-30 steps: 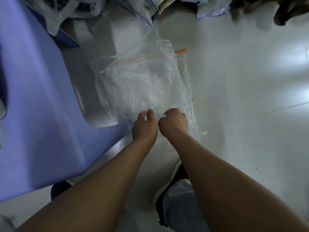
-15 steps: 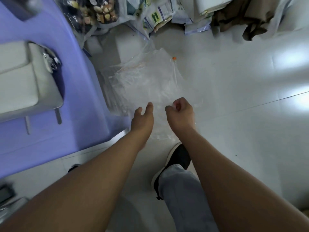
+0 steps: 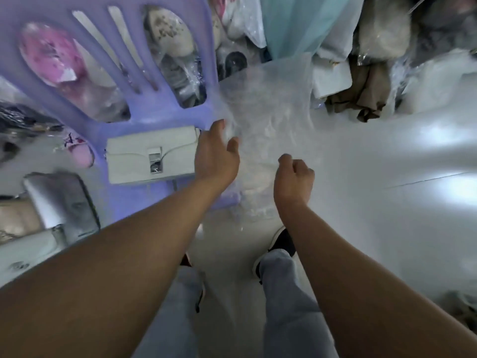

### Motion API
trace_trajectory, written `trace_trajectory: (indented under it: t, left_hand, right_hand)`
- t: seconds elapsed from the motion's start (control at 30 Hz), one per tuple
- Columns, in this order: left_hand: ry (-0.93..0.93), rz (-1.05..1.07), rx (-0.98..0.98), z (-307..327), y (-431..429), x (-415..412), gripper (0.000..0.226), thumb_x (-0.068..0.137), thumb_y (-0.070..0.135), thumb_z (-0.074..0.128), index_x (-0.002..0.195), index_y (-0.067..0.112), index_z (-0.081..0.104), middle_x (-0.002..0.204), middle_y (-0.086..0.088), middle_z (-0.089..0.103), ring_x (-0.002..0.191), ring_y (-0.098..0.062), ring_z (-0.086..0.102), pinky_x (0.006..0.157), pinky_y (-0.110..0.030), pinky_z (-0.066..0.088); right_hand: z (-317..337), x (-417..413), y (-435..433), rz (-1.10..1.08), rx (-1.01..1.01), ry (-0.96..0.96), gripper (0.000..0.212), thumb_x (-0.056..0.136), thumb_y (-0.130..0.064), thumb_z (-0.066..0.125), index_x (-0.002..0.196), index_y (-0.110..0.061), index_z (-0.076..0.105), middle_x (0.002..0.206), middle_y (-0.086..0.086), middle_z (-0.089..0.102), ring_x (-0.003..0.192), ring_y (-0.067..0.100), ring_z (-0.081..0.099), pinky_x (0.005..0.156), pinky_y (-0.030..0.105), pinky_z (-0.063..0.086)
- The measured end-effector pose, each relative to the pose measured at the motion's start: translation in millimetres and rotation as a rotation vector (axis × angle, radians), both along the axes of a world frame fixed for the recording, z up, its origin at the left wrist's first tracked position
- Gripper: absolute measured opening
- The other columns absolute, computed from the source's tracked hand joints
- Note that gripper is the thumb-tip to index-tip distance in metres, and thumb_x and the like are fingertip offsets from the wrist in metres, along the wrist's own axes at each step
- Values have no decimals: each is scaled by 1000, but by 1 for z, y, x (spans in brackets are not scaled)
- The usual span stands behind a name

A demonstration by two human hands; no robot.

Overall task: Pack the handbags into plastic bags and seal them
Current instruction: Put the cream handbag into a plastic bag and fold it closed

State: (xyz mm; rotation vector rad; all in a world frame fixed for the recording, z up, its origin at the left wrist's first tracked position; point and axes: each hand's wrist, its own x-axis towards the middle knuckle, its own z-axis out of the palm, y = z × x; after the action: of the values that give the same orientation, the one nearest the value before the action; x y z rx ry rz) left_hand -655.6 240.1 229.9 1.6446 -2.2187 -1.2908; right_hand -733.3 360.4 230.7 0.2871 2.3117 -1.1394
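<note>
The handbag point(image 3: 134, 156) is off-white with a shiny silver clasp point(image 3: 156, 161). The chair point(image 3: 165, 109) is lavender. The plastic bag point(image 3: 268, 117) is clear and colourless. The floor point(image 3: 387, 177) is glossy pale grey. The trousers point(image 3: 291, 306) are light grey-blue. The shoe point(image 3: 282, 241) is black with a white sole. The crumpled cloth point(image 3: 361, 94) is tan, the hanging sheet point(image 3: 291, 21) is pale teal, and the bundle point(image 3: 54, 58) is pink.

Clear bag point(image 3: 268, 117) held up, motion-blurred. Left hand point(image 3: 216, 157) pinches its left edge, right hand point(image 3: 293, 177) is curled on the near edge. White handbag point(image 3: 144, 161) lies flat on purple chair point(image 3: 160, 109), just beside left hand. Silver bag point(image 3: 64, 202) at far left
</note>
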Motion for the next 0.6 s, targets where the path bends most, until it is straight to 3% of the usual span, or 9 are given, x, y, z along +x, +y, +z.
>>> trace_trajectory:
  t: [0.1, 0.2, 0.27, 0.4, 0.47, 0.53, 0.6]
  left_hand:
    - [-54, 9, -86, 24, -39, 58, 43, 96, 32, 58, 138, 20, 53, 126, -18, 55, 112, -35, 57, 92, -35, 43]
    - [-113, 22, -77, 35, -73, 119, 44, 95, 38, 60, 136, 23, 55, 123, -18, 53, 105, -35, 59, 90, -36, 46]
    - [-146, 40, -84, 36, -93, 156, 45, 93, 40, 62, 134, 23, 56, 121, -20, 53, 107, -37, 57, 93, -37, 45]
    - [-262, 118, -117, 30, -125, 211, 47, 92, 47, 60, 134, 27, 54, 125, -19, 52, 118, -39, 49, 101, -39, 40]
    - [-314, 148, -112, 22, -136, 228, 49, 93, 49, 58, 137, 28, 52, 130, -18, 50, 121, -38, 47, 103, -38, 37]
    - [-360, 170, -119, 14, -145, 242, 51, 93, 50, 57, 139, 29, 50, 133, -17, 48, 122, -39, 45, 105, -40, 34]
    - [-404, 201, -124, 5, -149, 252, 51, 93, 50, 56, 140, 30, 49, 136, -14, 47, 125, -38, 41, 106, -42, 30]
  right_hand:
    - [25, 27, -35, -115, 53, 66, 34, 86, -52, 56, 92, -19, 51, 115, -2, 40, 107, 28, 56, 91, 46, 48]
    - [30, 56, -68, -81, 71, 122, 43, 90, -49, 65, 111, -20, 43, 120, 0, 39, 109, 34, 56, 89, 42, 43]
    - [28, 80, -91, 33, 76, 77, 52, 88, -50, 69, 124, -22, 43, 125, 3, 49, 109, 32, 59, 90, 40, 45]
    - [16, 130, -138, 368, 123, -80, 56, 91, -50, 69, 136, -23, 51, 100, -2, 69, 102, 21, 63, 91, 30, 46]
    - [3, 152, -157, 471, 148, -140, 59, 91, -48, 69, 140, -21, 51, 116, 2, 70, 115, 24, 63, 99, 34, 49]
    - [-12, 170, -171, 514, 187, -190, 68, 89, -50, 71, 145, -21, 47, 138, 7, 59, 126, 30, 57, 107, 42, 47]
    - [-26, 179, -180, 592, 289, -204, 69, 88, -53, 70, 145, -25, 45, 145, 11, 50, 130, 37, 52, 111, 49, 42]
